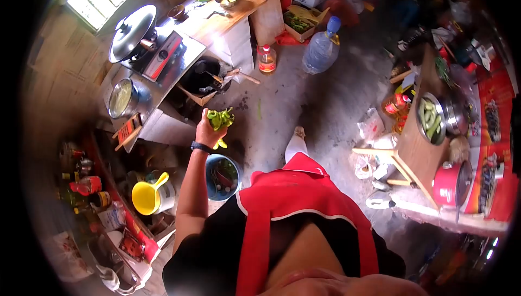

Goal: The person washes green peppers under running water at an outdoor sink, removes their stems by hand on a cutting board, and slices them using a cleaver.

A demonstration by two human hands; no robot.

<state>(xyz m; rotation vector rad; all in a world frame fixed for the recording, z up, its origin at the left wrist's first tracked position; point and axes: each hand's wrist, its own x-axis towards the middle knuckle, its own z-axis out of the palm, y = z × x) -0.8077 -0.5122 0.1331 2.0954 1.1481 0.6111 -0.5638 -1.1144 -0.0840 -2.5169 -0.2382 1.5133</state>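
Observation:
My left hand (205, 132), with a dark band at the wrist, is stretched forward and closed around a bunch of bright green vegetables (220, 118). A yellow-green piece sticks out below the fingers. Whether they are peppers or leaves is hard to make out. Just below and beside that forearm stands a blue bucket (209, 192) with plant scraps in it. The bunch is held above the floor, apart from the bucket. My right hand does not show.
At the left, a gas stove (164, 55) carries a lidded wok (133, 33). A steel pot (124, 99) and yellow dipper (147, 195) are nearby. Ahead stand an oil bottle (267, 64) and large water jug (321, 49). A wooden bench (415, 149) at the right bears a bowl of cut vegetables (432, 119).

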